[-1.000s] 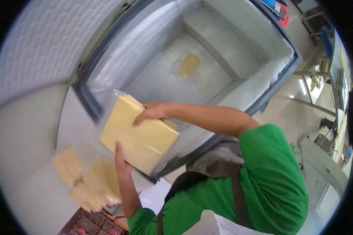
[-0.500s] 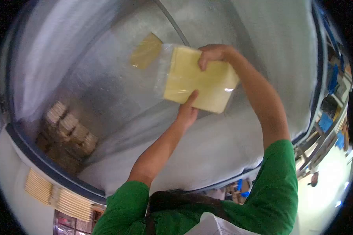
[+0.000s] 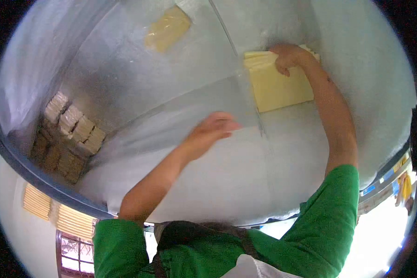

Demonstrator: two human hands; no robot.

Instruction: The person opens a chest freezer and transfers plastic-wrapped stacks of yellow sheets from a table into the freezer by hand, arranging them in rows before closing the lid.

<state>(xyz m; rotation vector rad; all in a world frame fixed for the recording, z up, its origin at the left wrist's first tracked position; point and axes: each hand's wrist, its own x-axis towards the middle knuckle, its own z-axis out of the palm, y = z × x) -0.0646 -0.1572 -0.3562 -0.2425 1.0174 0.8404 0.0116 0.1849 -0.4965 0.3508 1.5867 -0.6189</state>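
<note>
A flat yellow packet (image 3: 280, 85), wrapped in clear plastic, lies against the floor of a frosted chest freezer (image 3: 204, 180) on its right side. My right hand (image 3: 289, 58) grips the packet's far edge, thumb over the top face and the other fingers partly hidden. Closer to me, my left hand (image 3: 213, 127) hovers apart from the packet, open, holding nothing, slightly blurred. Farther off to the left, a smaller yellow packet (image 3: 169, 28) in clear plastic lies on the frosty floor.
Stacked pale packets (image 3: 76, 123) fill the freezer's left corner. The dark rim (image 3: 51, 190) curves round on the near left side. A thin ridge (image 3: 224, 28) runs along the freezer floor. Outside stands a barred window (image 3: 76, 252).
The yellow packet has moved right and down onto the freezer floor, with my right hand still on it. My left hand has let go and drawn back. The view has shifted.
</note>
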